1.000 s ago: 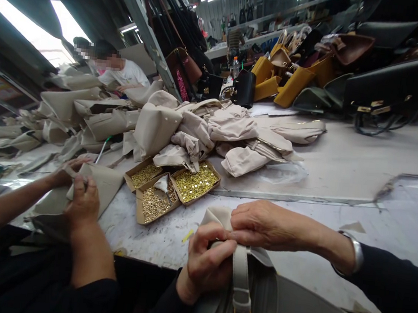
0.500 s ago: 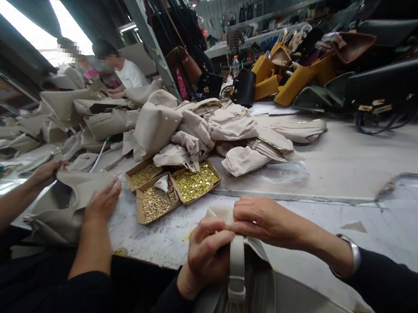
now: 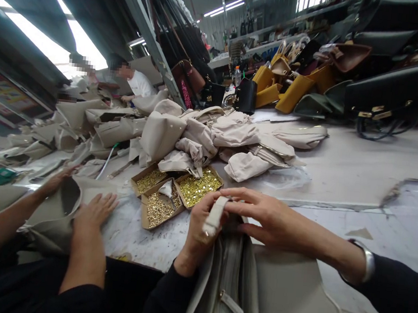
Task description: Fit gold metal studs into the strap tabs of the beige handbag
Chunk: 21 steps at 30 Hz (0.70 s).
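Note:
A beige handbag (image 3: 288,289) lies at the table's front edge, its zipped inside facing up and its flap spread to the right. My left hand (image 3: 199,230) is closed around the bag's far end, with a short beige strap (image 3: 215,216) standing up against its fingers. Across from it, my right hand (image 3: 262,214) pinches the top of that strap between bent fingers; the fingertips are partly hidden. A zip pull (image 3: 231,305) lies on the bag's zip. Just beyond my left hand are cardboard trays of gold-coloured metal studs (image 3: 158,210).
On the left, a co-worker's hands (image 3: 94,211) handle another beige bag (image 3: 50,222). Beige bag pieces (image 3: 164,134) are heaped at the back. Mustard bags (image 3: 294,93) and a black bag (image 3: 391,91) stand at the far right. Two people are farther off.
The handbag has turned and opened wider, showing its zip. The strap, hanging down with its buckle before, is now lifted up at my fingers. The co-worker's nearer hand has flattened on the other bag.

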{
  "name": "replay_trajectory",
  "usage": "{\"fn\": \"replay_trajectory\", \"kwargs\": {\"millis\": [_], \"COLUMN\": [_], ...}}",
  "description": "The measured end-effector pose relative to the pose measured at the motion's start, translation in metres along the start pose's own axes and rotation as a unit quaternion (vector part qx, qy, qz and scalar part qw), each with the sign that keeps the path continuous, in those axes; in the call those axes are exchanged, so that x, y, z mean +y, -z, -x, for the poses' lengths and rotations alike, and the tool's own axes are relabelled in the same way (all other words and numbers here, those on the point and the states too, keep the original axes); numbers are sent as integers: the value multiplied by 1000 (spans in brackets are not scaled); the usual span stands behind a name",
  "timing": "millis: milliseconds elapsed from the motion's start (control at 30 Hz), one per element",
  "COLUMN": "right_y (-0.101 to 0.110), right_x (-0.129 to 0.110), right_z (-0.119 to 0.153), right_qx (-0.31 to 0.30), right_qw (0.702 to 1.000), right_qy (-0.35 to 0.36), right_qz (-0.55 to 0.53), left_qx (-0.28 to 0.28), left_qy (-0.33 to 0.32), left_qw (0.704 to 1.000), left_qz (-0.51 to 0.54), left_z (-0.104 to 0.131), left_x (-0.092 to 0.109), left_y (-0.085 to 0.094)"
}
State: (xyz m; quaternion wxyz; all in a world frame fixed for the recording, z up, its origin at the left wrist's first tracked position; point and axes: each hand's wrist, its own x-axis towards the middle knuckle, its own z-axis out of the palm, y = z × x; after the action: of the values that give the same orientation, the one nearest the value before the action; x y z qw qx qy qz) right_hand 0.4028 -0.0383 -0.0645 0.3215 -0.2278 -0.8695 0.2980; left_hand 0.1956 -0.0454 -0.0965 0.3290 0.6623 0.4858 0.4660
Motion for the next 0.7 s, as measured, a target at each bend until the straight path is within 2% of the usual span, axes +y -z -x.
{"fn": "replay_trajectory", "kwargs": {"millis": [100, 200, 300, 433, 567, 700], "right_y": [-2, 0, 4, 6, 0, -8], "right_x": [13, 18, 15, 12, 20, 28], "right_z": [-6, -11, -16, -18, -17, -18], "right_qx": [37, 16, -19, -4, 34, 74], "right_qw": [998, 997, 994, 989, 992, 994], "right_qy": [-37, -60, -40, -28, -8, -71], "right_qz": [-30, 37, 103, 146, 125, 42], "left_qx": [-1, 1, -6, -8, 1, -2], "left_qy": [47, 63, 65, 71, 102, 122], "left_qw": [999, 998, 998, 997, 994, 992], "left_qz": [3, -11, -19, -27, -30, -29], "left_z": [-3, -3, -3, -4, -4, -4], "left_x": [3, 7, 11, 12, 11, 10], "left_y": [-1, -2, -4, -3, -1, 1]}}
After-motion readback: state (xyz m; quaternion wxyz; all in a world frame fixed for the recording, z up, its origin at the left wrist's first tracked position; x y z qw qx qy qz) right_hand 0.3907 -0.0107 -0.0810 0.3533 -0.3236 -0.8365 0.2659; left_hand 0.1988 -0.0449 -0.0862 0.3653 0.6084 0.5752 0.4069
